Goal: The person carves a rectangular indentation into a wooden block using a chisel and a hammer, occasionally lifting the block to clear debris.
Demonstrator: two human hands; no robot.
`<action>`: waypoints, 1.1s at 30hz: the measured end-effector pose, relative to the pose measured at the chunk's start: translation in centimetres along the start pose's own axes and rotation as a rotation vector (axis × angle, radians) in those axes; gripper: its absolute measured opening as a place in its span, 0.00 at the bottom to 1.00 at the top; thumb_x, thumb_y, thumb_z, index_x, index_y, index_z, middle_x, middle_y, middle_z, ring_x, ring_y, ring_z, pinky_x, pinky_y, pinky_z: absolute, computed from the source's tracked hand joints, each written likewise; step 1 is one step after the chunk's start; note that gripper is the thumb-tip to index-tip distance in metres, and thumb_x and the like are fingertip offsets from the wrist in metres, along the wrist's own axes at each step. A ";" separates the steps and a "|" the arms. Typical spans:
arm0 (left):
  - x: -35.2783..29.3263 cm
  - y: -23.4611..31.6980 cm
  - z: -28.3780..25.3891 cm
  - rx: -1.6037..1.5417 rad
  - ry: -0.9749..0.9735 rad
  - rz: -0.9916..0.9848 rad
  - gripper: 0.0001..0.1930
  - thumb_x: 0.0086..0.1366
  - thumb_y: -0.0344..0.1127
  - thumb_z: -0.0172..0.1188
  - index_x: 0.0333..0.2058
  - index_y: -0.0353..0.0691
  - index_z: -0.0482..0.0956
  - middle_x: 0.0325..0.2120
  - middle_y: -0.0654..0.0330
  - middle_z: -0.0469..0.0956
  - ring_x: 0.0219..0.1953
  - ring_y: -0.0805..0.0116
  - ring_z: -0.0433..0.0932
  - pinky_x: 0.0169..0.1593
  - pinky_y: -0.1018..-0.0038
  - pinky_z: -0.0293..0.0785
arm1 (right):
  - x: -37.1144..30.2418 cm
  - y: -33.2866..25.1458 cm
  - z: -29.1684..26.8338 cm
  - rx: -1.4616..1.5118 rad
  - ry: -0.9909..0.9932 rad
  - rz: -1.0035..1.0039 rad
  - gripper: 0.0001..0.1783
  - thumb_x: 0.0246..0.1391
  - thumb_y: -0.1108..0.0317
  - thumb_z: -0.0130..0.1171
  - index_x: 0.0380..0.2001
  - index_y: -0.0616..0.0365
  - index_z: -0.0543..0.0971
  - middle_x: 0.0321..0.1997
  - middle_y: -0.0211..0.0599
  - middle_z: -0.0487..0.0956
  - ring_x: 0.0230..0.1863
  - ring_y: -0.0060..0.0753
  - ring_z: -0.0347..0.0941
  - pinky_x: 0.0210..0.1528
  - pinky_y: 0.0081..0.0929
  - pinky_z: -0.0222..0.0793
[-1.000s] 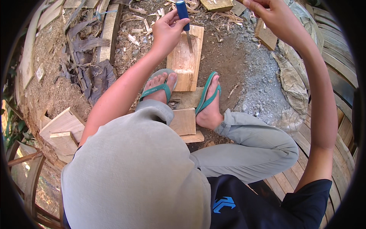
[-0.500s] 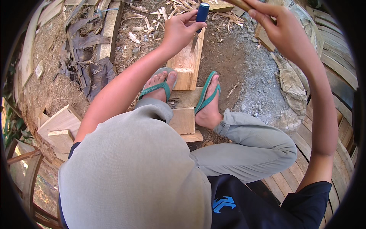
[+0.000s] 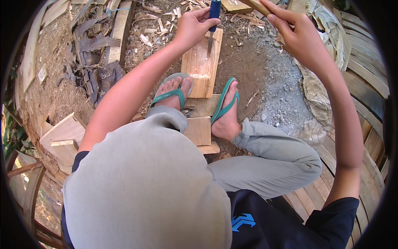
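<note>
My left hand (image 3: 194, 25) grips a chisel (image 3: 214, 15) by its blue handle. The metal blade points down onto a pale wooden block (image 3: 195, 68), which has a recess cut into its top face. In my right hand (image 3: 296, 31) is a wooden handle (image 3: 258, 6), held up to the right of the chisel. The far end of that handle runs out of the top of the picture, so its head is hidden. My sandalled feet (image 3: 168, 96) stand on either side of the block's near end.
Wood shavings (image 3: 159, 29) litter the ground beyond the block. Smaller wood pieces (image 3: 199, 130) lie between my feet. A long plank (image 3: 120, 33) and torn dark sheeting (image 3: 93, 50) are at the left. Grey rubble (image 3: 277, 91) and a crumpled sack (image 3: 315, 91) lie at the right, beside wooden slats (image 3: 365, 66).
The chisel now stands more upright, its handle slightly farther left and higher. My right hand has shifted a little left and down, bringing the wooden handle nearer the chisel.
</note>
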State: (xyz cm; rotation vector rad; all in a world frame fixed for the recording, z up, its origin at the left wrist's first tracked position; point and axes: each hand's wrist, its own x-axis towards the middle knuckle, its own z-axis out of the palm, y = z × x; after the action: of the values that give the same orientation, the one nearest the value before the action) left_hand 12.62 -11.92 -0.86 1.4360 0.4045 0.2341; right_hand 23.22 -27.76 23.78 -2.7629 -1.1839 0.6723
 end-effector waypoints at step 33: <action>4.2 -2.3 -0.3 0.478 -0.150 -0.083 0.30 0.64 0.50 0.72 0.59 0.37 0.80 0.45 0.53 0.87 0.47 0.67 0.87 0.52 0.70 0.81 | 9.3 1.8 0.9 0.113 -0.088 0.181 0.22 0.67 0.59 0.54 0.60 0.51 0.80 0.22 0.35 0.76 0.25 0.27 0.70 0.30 0.35 0.67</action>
State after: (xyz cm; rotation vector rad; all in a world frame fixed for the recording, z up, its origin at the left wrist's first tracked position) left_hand 16.14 -10.31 -3.65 1.8868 0.4126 -0.0441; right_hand 29.75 -22.55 19.19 -2.7925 -0.8847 0.8573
